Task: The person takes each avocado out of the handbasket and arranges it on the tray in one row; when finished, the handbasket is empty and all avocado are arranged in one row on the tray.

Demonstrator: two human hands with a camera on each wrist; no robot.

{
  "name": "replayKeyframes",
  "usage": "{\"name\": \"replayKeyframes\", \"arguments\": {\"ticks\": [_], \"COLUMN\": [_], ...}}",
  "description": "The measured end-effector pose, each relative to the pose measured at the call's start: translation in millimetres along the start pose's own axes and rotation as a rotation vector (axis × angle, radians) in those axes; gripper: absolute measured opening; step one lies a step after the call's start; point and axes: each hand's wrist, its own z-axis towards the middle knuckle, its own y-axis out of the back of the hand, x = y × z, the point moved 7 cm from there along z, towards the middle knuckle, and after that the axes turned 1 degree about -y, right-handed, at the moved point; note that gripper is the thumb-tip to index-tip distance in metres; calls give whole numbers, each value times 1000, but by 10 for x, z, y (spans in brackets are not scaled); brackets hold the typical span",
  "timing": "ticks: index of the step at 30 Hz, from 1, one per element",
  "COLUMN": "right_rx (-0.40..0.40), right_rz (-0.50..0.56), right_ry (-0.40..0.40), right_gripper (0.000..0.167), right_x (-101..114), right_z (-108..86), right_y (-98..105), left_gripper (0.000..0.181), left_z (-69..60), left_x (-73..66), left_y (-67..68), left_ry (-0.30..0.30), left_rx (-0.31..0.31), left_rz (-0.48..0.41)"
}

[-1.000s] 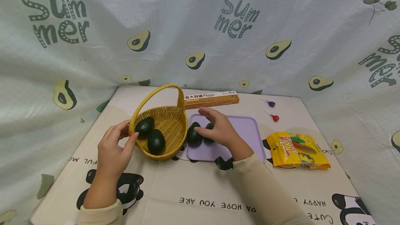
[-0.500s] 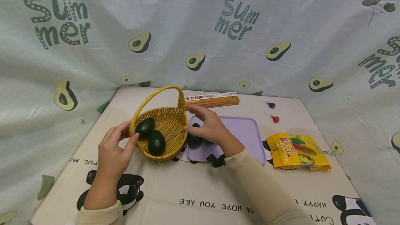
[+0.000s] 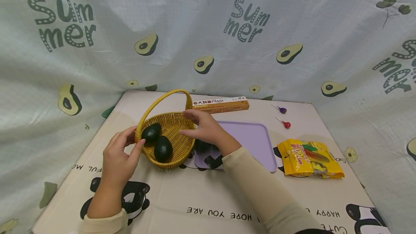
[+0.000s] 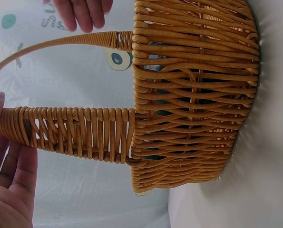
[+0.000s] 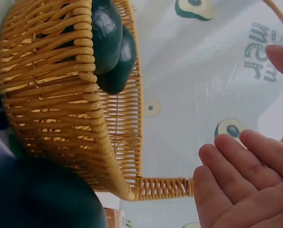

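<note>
Your left hand [image 3: 121, 154] pinched the handle [image 4: 79, 133] of the basket [image 3: 172, 120]; your right hand [image 3: 208, 128], fingers extended, hovered empty above it. Two avocados [image 3: 163, 149] sat inside; at least one avocado [image 3: 202, 146] on the tray [image 3: 251, 140] seemingly needed loading.

Right wrist camera: right hand [image 5: 250, 185] at the wicker basket [image 5: 51, 95].
I see its fingers extended near the handle [image 5: 162, 188]; contact I cannot judge. Two dark green avocados [image 5: 105, 35] overlap inside; a blurred third avocado [image 5: 46, 194] sits outside, lower left. Printed cloth [image 5: 174, 90] behind.
</note>
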Motion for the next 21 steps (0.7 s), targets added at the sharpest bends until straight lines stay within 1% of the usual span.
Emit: {"name": "replayKeyframes", "arguments": {"ticks": [6, 10, 13, 21], "right_rx": [54, 88, 117, 205], "right_rz": [2, -20, -33, -14], "right_ry": [-36, -56, -68, -112], "right_gripper": [75, 77, 77, 74], "right_x": [-3, -26, -35, -72], "right_z": [109, 180, 221, 304], "right_y": [-84, -145, -191, -334], "left_gripper": [50, 50, 50, 49], "left_z": [3, 2, 2, 5], "left_x": [-5, -6, -6, -1], "left_y": [-1, -3, -5, -6], "left_ry": [1, 5, 7, -1], "left_rx": [2, 4, 4, 8], "left_rz": [0, 2, 3, 13]}}
